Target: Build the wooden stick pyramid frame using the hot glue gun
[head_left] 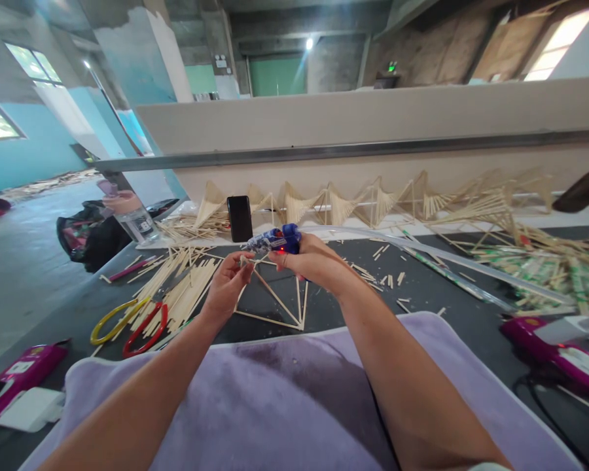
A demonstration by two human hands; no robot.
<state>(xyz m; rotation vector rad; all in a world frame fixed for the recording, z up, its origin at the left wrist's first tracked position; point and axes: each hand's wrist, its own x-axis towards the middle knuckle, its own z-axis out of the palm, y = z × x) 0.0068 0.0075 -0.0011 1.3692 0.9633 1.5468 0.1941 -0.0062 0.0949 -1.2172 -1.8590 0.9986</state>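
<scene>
My right hand [317, 261] is wrapped round a blue hot glue gun [287, 239] with a small red light glowing on it. The gun's nozzle points left, close above the fingers of my left hand [230, 281]. Those fingers pinch a corner of a frame of thin wooden sticks [273, 291], built in triangles. The frame's near corner sits on the dark table just beyond the purple cloth. Exactly where the nozzle meets the joint is too small to make out.
Yellow-and-red-handled cutters [147, 320] lie left among loose wooden sticks [191, 288]. A phone [240, 219] stands upright behind. Finished stick structures [343, 203] line the back ledge. Magenta devices sit at both sides. A purple cloth [275, 392] covers the near edge; a bottle [138, 222] stands left.
</scene>
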